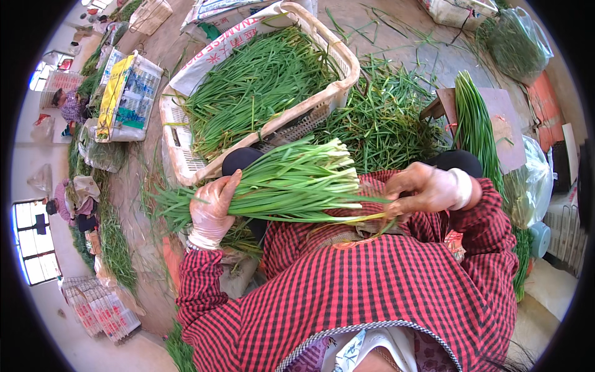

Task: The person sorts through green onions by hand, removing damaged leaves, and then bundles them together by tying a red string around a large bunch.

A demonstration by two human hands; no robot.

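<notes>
A thick bundle of garlic chives [291, 177] lies across my lap, its pale cut ends to the right and its green leaf tips to the left. My left hand [212, 208], in a thin translucent glove, is closed around the leafy part. To the right of the pale ends, my right hand [418, 189], gloved the same way, pinches a yellowish chive blade [365, 217] that runs out of the bundle. Beyond my knees stands a cream plastic crate [347, 59] lined with a white woven sack and filled with loose chives [254, 93].
Discarded leaves [384, 118] pile up beside the crate. At right, a tied chive bundle [474, 118] rests on a small board [505, 130], near a clear plastic bag [530, 180]. Another crate [130, 93] stands at left, with other people [71, 198] farther left.
</notes>
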